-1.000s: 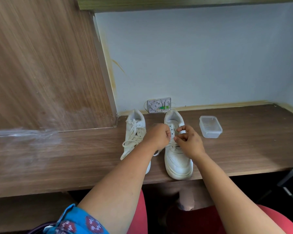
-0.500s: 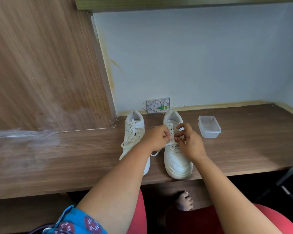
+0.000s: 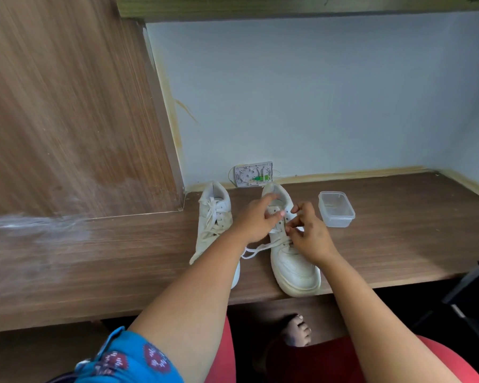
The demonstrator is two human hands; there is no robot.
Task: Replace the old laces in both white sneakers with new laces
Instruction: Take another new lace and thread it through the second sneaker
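The fingers (image 3: pixel 295 226) of the right hand (image 3: pixel 311 239) are curled and pinch the white lace (image 3: pixel 263 247) over the eyelets of the right sneaker (image 3: pixel 293 261). The left hand (image 3: pixel 256 221) rests on the tongue of the same sneaker; its index finger is stretched toward the far side and its thumb presses on the tongue, but I cannot tell if it pinches the lace.

The wooden bench (image 3: pixel 398 244) carries everything. A tall wooden panel (image 3: pixel 67 106) stands at the far left, and a pale blue wall (image 3: pixel 315 92) closes the far side. The right sneaker stands with its toe at the near edge of the bench, and a loose end of its lace lies on the bench to the left. The left sneaker (image 3: pixel 215 222) stands just beside it, still laced, partly behind the left forearm. A clear plastic box (image 3: pixel 336 208) sits near the right sneaker, on its right. A small white wall plate (image 3: pixel 253 175) is against the wall behind the sneakers.
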